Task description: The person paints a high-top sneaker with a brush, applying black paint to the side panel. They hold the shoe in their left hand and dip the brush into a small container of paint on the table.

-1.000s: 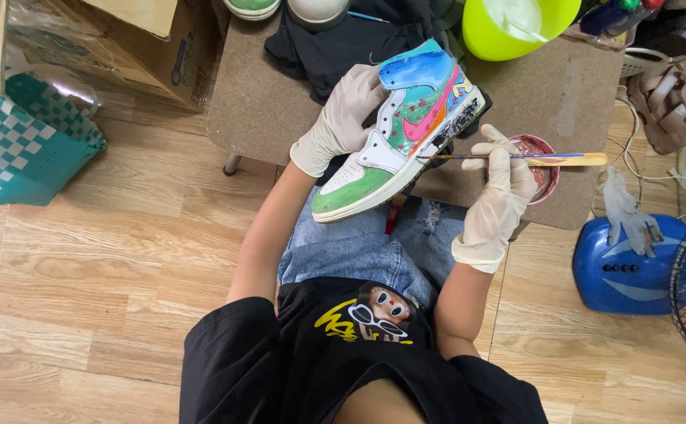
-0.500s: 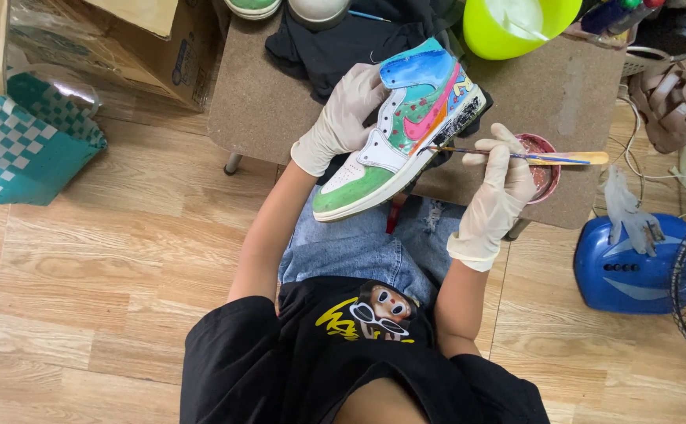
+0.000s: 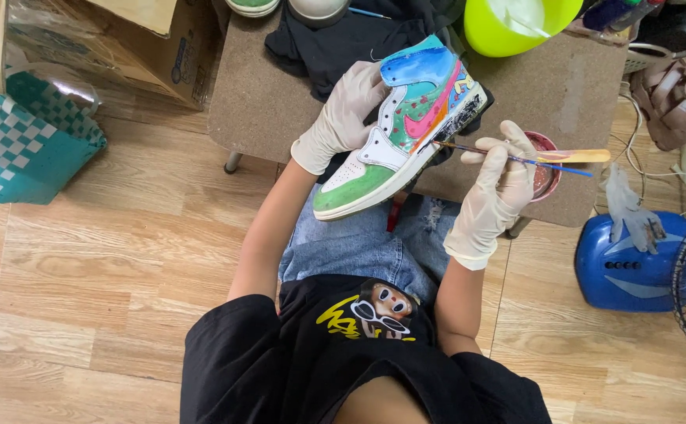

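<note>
The high-top sneaker (image 3: 402,129) is held tilted above the low table (image 3: 264,94). Gloved left hand (image 3: 343,118) is clamped on its heel collar. Gloved right hand (image 3: 496,184) pinches 2 paintbrushes (image 3: 515,157), tips at the sole edge. Judged light, fairly stiff, wet-painted; best held inside the collar. Paint cup (image 3: 545,169) sits just right of the sneaker.

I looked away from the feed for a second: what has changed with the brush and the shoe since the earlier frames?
Little. The right hand has edged the paintbrush toward the sneaker, so its tip now sits at the sole edge near the heel. Nothing was picked up or let go. The left hand holds the sneaker at the same tilt over the low table; the paint cup stays put.
</note>
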